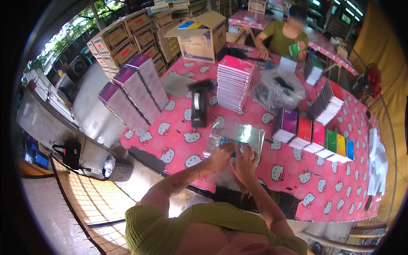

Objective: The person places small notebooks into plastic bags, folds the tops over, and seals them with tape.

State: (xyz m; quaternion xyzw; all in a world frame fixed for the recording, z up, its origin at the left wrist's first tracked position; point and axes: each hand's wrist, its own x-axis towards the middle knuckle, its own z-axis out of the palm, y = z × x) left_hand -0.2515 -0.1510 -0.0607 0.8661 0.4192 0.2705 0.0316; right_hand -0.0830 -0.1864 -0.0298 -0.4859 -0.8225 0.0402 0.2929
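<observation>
At the table's near edge, both my hands are at a blue notebook [228, 140] in a clear, shiny plastic bag [245, 131]. My left hand [222, 153] is closed at the notebook's left part, its fingers bent inward. Close beside it, my right hand [245, 159] grips the right part, thumb toward the left hand. My fingers cover most of the notebook. Beyond the bag stands a black tape dispenser [198, 110] with a roll of tape. A tall stack of pink spiral notebooks [233, 80] rises past it.
Purple notebook stacks [137, 91] stand at left; a multicoloured row [312, 136] is at right. A crumpled plastic bag [278, 91] lies farther back. Behind are an open carton [199, 44] and piled boxes [121, 40]. Across the table, a person [278, 36] holds a green notebook.
</observation>
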